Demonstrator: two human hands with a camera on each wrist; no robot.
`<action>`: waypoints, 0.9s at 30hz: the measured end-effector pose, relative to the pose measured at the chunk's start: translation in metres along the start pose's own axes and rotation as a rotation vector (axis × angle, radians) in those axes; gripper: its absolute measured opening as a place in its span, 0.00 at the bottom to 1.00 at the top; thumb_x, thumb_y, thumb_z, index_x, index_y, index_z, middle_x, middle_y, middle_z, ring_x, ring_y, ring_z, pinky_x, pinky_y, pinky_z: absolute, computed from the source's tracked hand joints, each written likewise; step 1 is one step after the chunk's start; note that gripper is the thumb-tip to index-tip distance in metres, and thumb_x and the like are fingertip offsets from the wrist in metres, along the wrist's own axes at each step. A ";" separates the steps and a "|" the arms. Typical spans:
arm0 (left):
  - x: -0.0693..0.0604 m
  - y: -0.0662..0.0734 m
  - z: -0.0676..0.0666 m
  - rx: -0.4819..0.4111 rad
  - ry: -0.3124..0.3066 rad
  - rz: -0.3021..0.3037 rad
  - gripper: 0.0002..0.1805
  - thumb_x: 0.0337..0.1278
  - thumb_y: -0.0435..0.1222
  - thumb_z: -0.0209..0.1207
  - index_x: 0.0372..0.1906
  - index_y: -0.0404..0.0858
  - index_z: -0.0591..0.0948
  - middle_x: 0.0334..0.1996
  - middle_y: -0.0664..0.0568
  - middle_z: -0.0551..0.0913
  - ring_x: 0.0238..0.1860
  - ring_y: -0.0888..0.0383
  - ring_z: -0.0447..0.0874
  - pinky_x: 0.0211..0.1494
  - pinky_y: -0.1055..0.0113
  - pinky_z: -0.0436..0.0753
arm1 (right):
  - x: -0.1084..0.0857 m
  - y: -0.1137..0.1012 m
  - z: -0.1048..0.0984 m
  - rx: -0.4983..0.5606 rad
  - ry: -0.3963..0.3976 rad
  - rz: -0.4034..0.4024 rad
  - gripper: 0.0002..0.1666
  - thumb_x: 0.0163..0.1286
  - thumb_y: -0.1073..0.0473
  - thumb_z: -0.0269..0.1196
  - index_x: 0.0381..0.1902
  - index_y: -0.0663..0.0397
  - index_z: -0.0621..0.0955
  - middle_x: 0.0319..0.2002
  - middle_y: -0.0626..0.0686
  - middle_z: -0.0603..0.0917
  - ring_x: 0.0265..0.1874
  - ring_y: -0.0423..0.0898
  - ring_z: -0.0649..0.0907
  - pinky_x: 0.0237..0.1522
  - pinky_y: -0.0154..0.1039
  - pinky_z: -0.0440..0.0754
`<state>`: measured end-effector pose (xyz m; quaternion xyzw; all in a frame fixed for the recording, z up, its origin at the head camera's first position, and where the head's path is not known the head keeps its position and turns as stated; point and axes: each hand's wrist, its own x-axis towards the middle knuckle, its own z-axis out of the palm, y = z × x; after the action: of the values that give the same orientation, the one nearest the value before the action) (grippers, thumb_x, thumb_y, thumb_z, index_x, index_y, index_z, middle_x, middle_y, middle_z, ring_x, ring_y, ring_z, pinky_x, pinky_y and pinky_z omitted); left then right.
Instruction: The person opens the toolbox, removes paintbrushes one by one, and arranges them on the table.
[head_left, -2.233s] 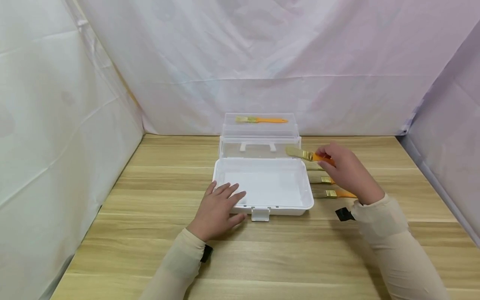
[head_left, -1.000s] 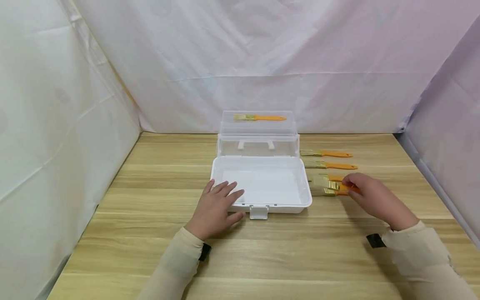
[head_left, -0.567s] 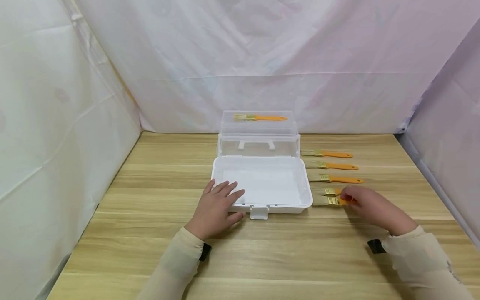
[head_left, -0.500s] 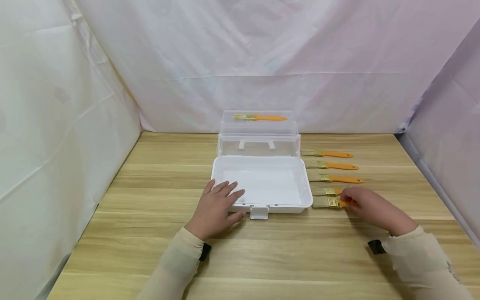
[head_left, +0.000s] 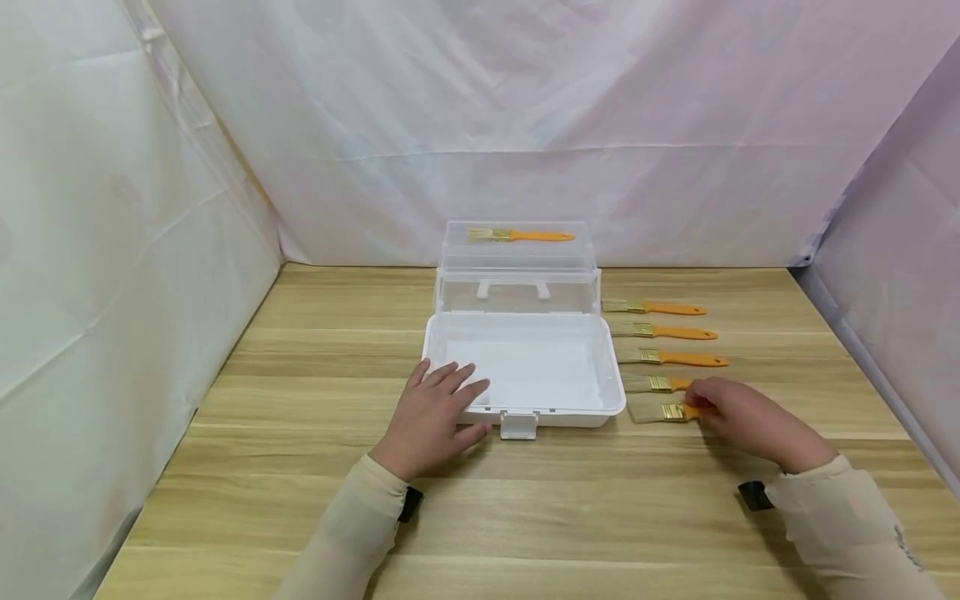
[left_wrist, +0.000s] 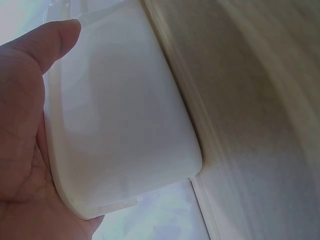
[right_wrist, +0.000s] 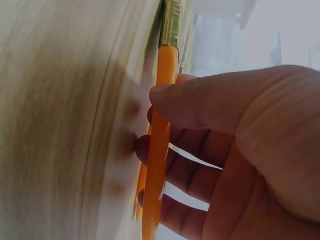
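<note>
My right hand [head_left: 750, 421] pinches the orange handle of a flat paintbrush [head_left: 672, 412], thumb on one side and fingertips on the other in the right wrist view. This brush lies nearest me, at the front end of a row beside the box, its pale bristles pointing left. Just behind it is another paintbrush [head_left: 660, 384], its handle partly hidden by the hand. My left hand [head_left: 431, 421] rests on the front left corner of the white plastic box [head_left: 617, 375], fingers spread over the rim. In the left wrist view, the thumb lies at the box's edge.
The clear lid [head_left: 517, 290] stands raised at the back, with a paintbrush [head_left: 542, 237] lying across it. Several more paintbrushes, such as the farthest paintbrush [head_left: 675, 309], lie parallel right of the box. Pale cloth [head_left: 480, 108] walls surround the wooden table [head_left: 600, 517].
My right hand has carried the brush from the back of the row to its front end. In the last half second it shifts slightly right and nearer me. My left hand stays put.
</note>
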<state>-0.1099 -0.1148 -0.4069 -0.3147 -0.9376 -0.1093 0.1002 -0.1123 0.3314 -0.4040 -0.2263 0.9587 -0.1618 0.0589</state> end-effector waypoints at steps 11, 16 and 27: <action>0.000 0.000 0.000 -0.008 0.002 0.000 0.31 0.57 0.54 0.65 0.63 0.46 0.80 0.64 0.47 0.77 0.66 0.45 0.72 0.72 0.42 0.57 | 0.002 0.001 0.005 0.024 -0.023 -0.019 0.15 0.59 0.74 0.68 0.32 0.48 0.79 0.29 0.40 0.78 0.29 0.37 0.74 0.31 0.41 0.76; -0.001 0.000 0.000 -0.009 0.005 -0.001 0.31 0.57 0.54 0.65 0.63 0.46 0.80 0.64 0.47 0.77 0.66 0.45 0.72 0.72 0.42 0.57 | 0.002 0.001 0.002 0.033 -0.041 0.004 0.14 0.60 0.74 0.66 0.32 0.48 0.79 0.29 0.40 0.77 0.29 0.38 0.73 0.31 0.41 0.75; -0.001 0.000 0.001 -0.007 0.011 0.007 0.30 0.58 0.55 0.65 0.63 0.46 0.80 0.64 0.47 0.77 0.66 0.45 0.72 0.72 0.42 0.57 | 0.010 -0.009 -0.027 0.018 -0.033 0.037 0.09 0.64 0.71 0.65 0.41 0.56 0.81 0.36 0.50 0.82 0.36 0.48 0.80 0.38 0.50 0.79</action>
<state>-0.1098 -0.1153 -0.4077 -0.3175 -0.9356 -0.1140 0.1045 -0.1231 0.3270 -0.3763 -0.2106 0.9601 -0.1656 0.0800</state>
